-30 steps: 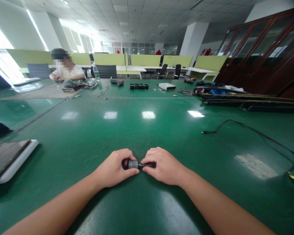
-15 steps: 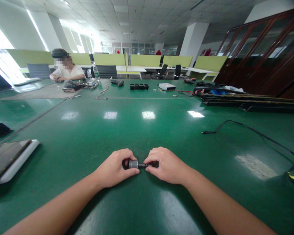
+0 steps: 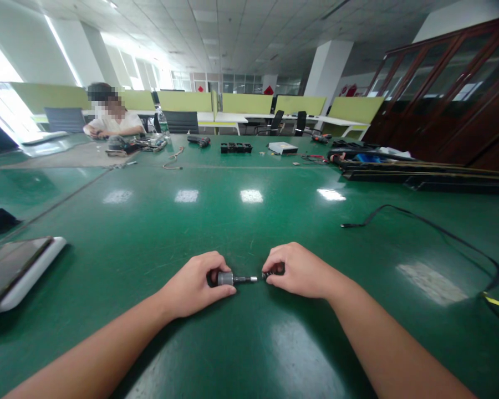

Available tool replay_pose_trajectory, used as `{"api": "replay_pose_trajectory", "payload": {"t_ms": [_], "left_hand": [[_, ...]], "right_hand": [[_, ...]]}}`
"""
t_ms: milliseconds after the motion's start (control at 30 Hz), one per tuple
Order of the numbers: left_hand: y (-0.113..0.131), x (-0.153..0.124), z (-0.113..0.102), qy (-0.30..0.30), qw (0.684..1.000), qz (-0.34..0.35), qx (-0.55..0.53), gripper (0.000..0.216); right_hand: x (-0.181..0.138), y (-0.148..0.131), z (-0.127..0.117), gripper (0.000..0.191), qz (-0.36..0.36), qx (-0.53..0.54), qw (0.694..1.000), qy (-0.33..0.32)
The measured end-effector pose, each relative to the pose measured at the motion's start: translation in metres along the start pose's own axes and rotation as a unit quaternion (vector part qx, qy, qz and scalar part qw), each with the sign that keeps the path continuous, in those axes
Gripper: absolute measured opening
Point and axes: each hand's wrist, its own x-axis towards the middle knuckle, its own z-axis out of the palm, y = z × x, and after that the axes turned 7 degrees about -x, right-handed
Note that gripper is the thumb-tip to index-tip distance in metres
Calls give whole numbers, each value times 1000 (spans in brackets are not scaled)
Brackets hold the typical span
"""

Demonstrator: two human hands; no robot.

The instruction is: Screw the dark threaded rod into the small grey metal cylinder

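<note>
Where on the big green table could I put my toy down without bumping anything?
The middle of the green table is bare, from the two hands up to the far row of tools. Bare too: between the tablet and the left hand, which pinches a small motor. The black cable crowds the right; the far edge is cluttered.
</note>
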Motion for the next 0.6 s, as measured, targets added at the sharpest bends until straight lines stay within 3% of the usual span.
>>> {"api": "replay_pose_trajectory", "payload": {"t_ms": [400, 500, 600], "left_hand": [[1, 0, 0, 2, 1000, 2, -2, 19], [-1, 0, 1, 9, 1000, 4, -3, 19], [-3, -1, 3, 25, 1000, 8, -8, 19]], "right_hand": [[6, -2, 15, 16, -25, 89, 996, 2], [11, -11, 27, 21, 13, 156, 987, 38], [14, -21, 36, 13, -15, 134, 989, 58]]}}
